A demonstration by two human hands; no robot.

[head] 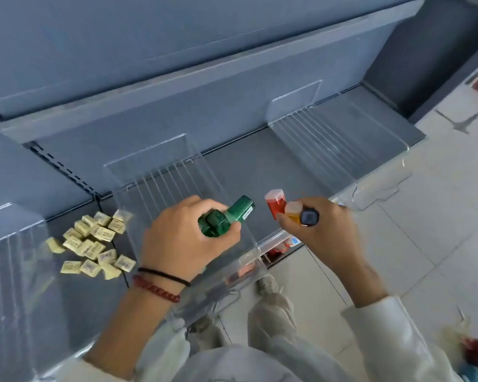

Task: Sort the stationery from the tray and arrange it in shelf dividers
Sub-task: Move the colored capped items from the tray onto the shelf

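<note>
One view is available, the head camera, looking down at a grey shelf [260, 161] fitted with clear plastic dividers.

1. Hands. The left hand [182, 238] is closed round two green containers [226, 216], one pointing out toward the shelf back. The right hand [326, 230] grips three more: a red container [275, 202], an orange container [293, 212] and a dark blue container [309, 217], caps up.

2. Position. The left hand hovers above the ribbed base of the middle divider [155, 166]. The right hand hovers over the bare shelf section between that divider and the right divider [315, 117], near the front rail [260, 249]. A pile of pale yellow erasers [94, 241] already lies in the section to the left.

3. Step in hand. Judged from this layout, sorting by colour is under way and placing is due. The next move calls for lowering the green pair into one section and releasing it, then setting the right hand's three colours down apart from it.

4. Markings. A white label sits on one green container, and the erasers carry printed wrappers. None can be read. The tags in the front rail are blurred.
</note>
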